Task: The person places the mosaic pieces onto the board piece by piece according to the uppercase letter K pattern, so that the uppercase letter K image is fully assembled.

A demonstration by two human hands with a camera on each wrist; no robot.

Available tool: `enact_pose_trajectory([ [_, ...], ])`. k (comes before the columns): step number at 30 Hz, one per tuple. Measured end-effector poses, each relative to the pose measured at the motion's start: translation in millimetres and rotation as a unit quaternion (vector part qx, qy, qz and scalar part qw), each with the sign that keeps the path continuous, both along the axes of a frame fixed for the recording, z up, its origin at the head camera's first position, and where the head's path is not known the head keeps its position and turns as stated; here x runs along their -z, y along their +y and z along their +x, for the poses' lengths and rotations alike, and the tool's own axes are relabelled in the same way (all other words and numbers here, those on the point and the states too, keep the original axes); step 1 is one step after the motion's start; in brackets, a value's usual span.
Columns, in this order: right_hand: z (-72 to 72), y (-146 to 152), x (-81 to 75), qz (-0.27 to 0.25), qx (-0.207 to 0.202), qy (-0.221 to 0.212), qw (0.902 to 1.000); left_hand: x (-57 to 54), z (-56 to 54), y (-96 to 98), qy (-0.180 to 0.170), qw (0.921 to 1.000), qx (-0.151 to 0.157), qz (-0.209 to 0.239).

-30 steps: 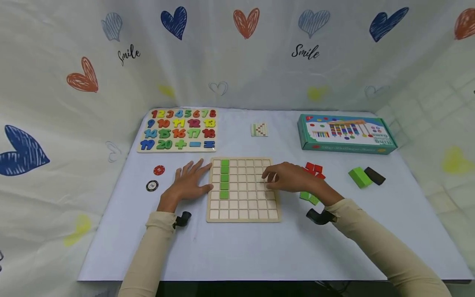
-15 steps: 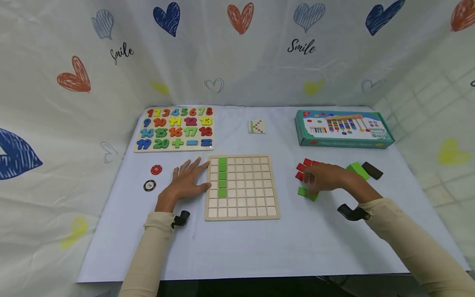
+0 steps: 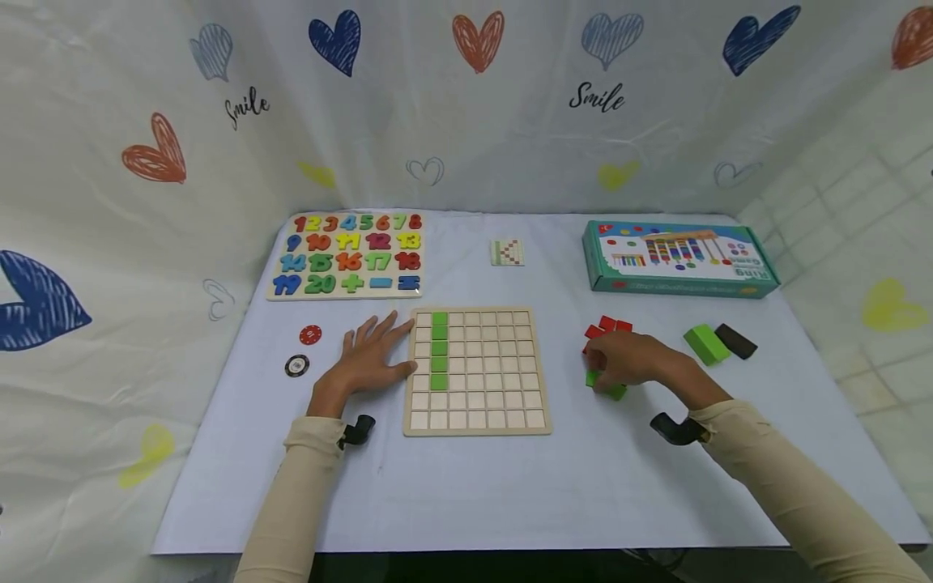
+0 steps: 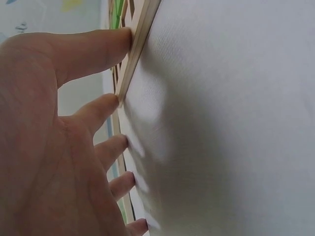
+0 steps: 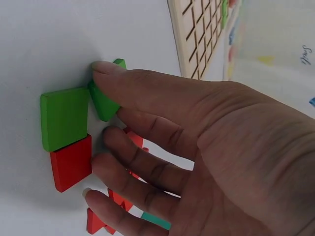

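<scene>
A wooden grid board (image 3: pixel 477 432) lies mid-table, with several green square tiles (image 3: pixel 439 348) lined up in its second column from the left. My left hand (image 3: pixel 370 363) rests at its left edge, fingers spread; in the left wrist view the thumb and index fingertip touch the wooden rim (image 4: pixel 133 64). Right of the board, my right hand (image 3: pixel 630 359) is down among loose tiles. Its thumb and index finger pinch a tilted green tile (image 5: pixel 104 102), partly hidden by the thumb. Beside it lie another green tile (image 5: pixel 65 118) and a red tile (image 5: pixel 72 162); more red tiles (image 3: pixel 608 324) sit beyond the fingers.
A number puzzle board (image 3: pixel 346 257) is at back left, a small patterned card (image 3: pixel 507 253) at back middle, a teal box (image 3: pixel 681 259) at back right. A green block (image 3: pixel 705 345) and a black block (image 3: pixel 736 341) lie far right. Red (image 3: pixel 310 334) and black (image 3: pixel 296 365) discs sit left.
My right hand has moved right, from over the board's right side to the loose tiles, and now pinches a green tile. The left hand has stayed at the board's edge.
</scene>
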State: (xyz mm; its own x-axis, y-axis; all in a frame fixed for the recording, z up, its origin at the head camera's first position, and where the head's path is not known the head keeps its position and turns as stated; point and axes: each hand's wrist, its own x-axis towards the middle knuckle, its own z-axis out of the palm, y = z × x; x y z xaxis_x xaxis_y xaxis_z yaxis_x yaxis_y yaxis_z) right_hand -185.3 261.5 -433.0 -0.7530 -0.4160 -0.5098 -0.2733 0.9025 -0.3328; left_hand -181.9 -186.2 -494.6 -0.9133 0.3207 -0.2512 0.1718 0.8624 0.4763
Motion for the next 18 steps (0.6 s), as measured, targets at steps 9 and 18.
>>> enact_pose_trajectory([
  [9, 1.5, -0.9, 1.5, -0.007, 0.008, 0.005, 0.9999, -1.8, 0.5, 0.8, -0.004, 1.0000, -0.004, -0.002],
  [18, 4.5, -0.1, -1.0, -0.007, 0.023, 0.000, 0.9997, 0.7, -0.7, 0.4, -0.003, 1.0000, -0.001, -0.005],
])
